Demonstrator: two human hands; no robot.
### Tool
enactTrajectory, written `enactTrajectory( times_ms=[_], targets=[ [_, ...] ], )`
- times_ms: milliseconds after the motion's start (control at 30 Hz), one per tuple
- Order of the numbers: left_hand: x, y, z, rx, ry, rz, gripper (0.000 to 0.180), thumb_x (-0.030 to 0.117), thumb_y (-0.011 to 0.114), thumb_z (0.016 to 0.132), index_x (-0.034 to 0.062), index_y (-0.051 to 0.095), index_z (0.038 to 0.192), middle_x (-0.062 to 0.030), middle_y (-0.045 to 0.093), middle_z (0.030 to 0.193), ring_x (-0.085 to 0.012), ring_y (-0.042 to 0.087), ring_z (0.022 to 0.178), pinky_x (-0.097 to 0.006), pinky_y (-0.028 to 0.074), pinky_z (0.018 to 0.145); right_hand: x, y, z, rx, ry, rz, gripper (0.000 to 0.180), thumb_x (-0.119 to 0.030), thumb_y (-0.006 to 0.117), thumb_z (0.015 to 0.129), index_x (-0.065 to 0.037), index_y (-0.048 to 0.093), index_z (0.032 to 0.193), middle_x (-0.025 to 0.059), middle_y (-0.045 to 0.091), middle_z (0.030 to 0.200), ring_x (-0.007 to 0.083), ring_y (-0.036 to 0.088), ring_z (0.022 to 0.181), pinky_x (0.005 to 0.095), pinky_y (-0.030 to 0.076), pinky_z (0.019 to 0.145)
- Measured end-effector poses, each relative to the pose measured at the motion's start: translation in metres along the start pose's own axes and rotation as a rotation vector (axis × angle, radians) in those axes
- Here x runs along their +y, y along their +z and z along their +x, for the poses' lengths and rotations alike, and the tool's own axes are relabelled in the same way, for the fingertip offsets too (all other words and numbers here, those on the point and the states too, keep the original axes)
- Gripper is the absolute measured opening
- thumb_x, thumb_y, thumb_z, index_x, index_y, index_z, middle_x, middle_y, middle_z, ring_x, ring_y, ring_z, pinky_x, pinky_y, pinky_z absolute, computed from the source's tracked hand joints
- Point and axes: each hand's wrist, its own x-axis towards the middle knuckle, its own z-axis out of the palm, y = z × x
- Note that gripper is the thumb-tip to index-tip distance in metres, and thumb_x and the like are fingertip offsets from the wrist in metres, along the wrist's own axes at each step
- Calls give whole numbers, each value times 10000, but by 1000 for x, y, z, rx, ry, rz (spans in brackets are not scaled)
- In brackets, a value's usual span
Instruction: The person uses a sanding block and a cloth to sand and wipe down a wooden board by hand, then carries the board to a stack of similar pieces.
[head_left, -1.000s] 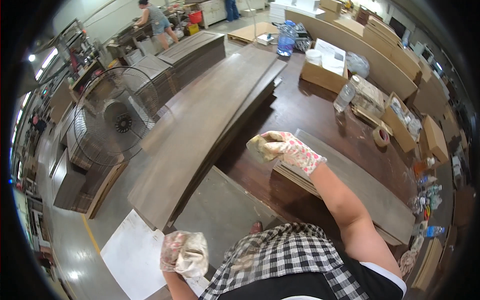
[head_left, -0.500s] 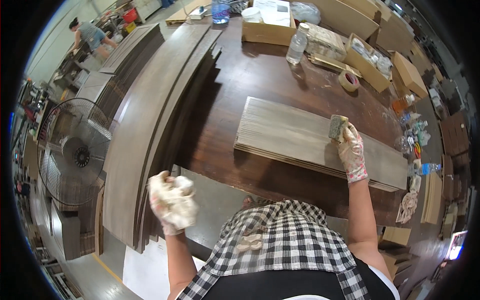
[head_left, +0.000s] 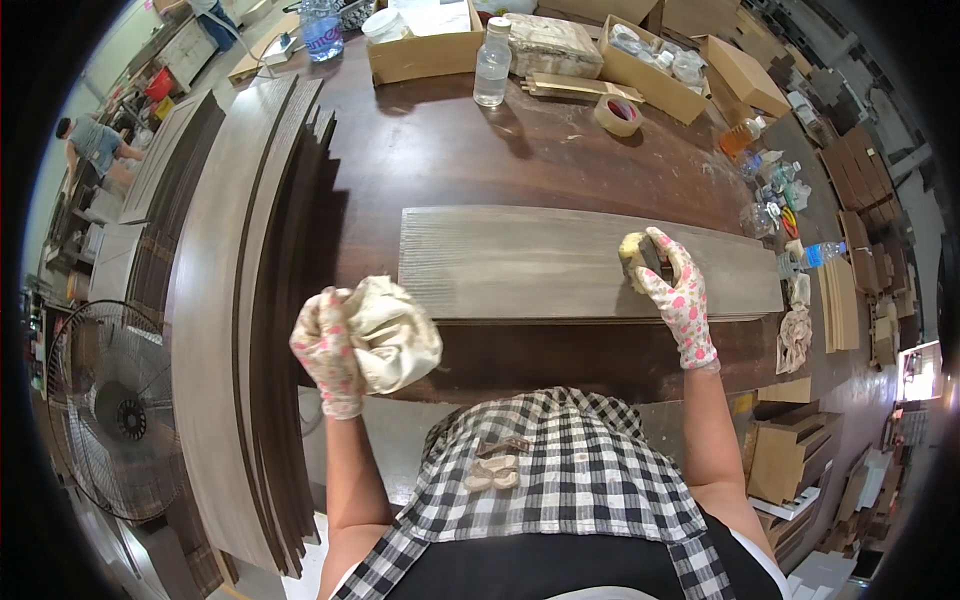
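Grey-brown wood in a low stack of boards (head_left: 520,265), lying lengthwise across the middle and right of the frame on a dark, glossy table (head_left: 430,150). Over the right part of that stack, holds a yellow-and-grey sponge (head_left: 633,248) in the right hand (head_left: 685,300), pinching with curved thumb and fingers; cannot tell whether touching the wood or just above. Left of centre, clutches a bunched off-white cloth (head_left: 396,335) in the left hand (head_left: 326,345), with fingers folded tight on its left side, near the stack's lower left corner. Wears pale, pink-spotted gloves (head_left: 692,325) on both, and at lower centre a black-and-white checked apron (head_left: 560,475). Down the left side, a layered pile of long boards (head_left: 225,280); at lower left, a wire-caged fan (head_left: 110,410); at upper left, another person (head_left: 95,145). Along the top, from left to right, a large bluish bottle (head_left: 320,30), an open cardboard box (head_left: 425,65), a clear bottle (head_left: 492,70) and a roll of tape (head_left: 612,125). At upper right, an orange bottle (head_left: 740,138); farther down the right side, a crumpled rag (head_left: 795,335).
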Motion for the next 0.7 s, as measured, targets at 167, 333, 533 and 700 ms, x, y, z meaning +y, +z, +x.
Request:
enactTrajectory(
  times_ms=[167,333,533,700],
  targets=[
    [-7,-10,22,-151,-143,11,187,122,544,896,-6,620,782,-26,619,707,-66,557,625,-217,460,574,-22,28,34,-2,-125,-209,461,-160,668,753,-50,537,1181,120,589,1051,242,582,983,325,460,866],
    [-16,13,35,-330,-217,139,155,77,583,851,-30,640,949,-70,655,856,-103,597,757,-232,480,672,-35,71,74,-106,-276,-181,480,-246,647,773,-55,517,1194,167,578,1078,289,572,998,359,457,872],
    [-3,34,46,-444,-159,394,268,92,589,832,-27,601,1072,-88,646,938,-132,594,865,-250,464,775,-6,93,63,-110,-292,-96,524,-222,609,813,-23,438,1267,166,523,1193,273,508,1111,351,406,946],
    [2,34,54,-525,-296,348,254,104,560,876,-30,584,1091,-70,633,932,-117,580,830,-233,464,737,67,9,52,309,7,530,553,-157,601,844,-37,364,1329,82,509,1148,162,487,1048,299,401,929]
  ],
)
